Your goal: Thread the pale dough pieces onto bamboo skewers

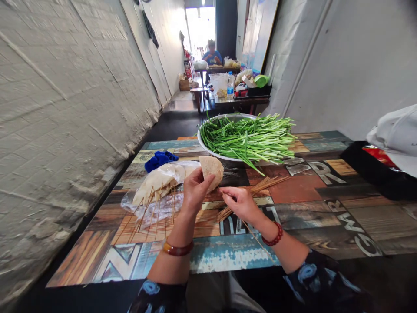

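My left hand point(195, 191) pinches a pale, thin flat sheet of dough-like food point(211, 170), held up above the table. In my right hand point(239, 202) a thin wooden skewer point(256, 237) is gripped between thumb and fingers, its tip close to the sheet's lower edge; I cannot tell whether it has pierced it. Left of my left hand lies a pile of similar pale sheets point(159, 179) on clear plastic wrap point(148, 213), with several skewers sticking out toward me. A bundle of loose skewers point(269, 184) lies behind and partly under my right hand.
A metal basin point(208, 150) heaped with long green stalks point(247, 137) stands at the table's back. A blue cloth point(159, 161) lies at the left, a black bag point(361, 169) and white cap point(399, 134) at the right. Farther off, a person point(212, 56) sits at another table.
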Tool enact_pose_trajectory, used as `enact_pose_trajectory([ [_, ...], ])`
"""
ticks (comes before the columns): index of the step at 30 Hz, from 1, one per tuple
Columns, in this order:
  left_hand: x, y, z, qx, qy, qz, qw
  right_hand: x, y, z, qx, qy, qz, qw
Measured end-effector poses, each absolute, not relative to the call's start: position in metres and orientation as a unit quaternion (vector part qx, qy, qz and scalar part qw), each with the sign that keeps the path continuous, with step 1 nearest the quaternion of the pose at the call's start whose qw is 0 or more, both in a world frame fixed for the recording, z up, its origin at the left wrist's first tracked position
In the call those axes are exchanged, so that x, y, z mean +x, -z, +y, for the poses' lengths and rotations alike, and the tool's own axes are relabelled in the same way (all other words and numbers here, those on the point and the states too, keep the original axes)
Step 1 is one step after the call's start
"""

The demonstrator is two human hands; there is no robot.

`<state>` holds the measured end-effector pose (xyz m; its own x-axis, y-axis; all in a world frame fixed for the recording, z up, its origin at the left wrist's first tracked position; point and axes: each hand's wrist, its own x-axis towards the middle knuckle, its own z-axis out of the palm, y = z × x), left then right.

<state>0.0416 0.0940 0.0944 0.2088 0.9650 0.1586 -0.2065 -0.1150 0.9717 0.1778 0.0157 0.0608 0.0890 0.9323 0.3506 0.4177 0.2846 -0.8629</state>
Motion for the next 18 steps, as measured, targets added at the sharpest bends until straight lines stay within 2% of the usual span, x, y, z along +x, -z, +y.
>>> enact_pose_trajectory([
  [13,0.0388,-0.0948,0.0963,0.487,-0.542,0.354,0.586,0.1775,-0.0642,0.0124,-0.531,-0.251,-0.630,0.508],
  [18,0.0400,-0.0913,0.0975,0.456,-0.529,0.338,0.631,0.1798,-0.0652,0.0103,-0.541,-0.227,-0.641,0.494],
])
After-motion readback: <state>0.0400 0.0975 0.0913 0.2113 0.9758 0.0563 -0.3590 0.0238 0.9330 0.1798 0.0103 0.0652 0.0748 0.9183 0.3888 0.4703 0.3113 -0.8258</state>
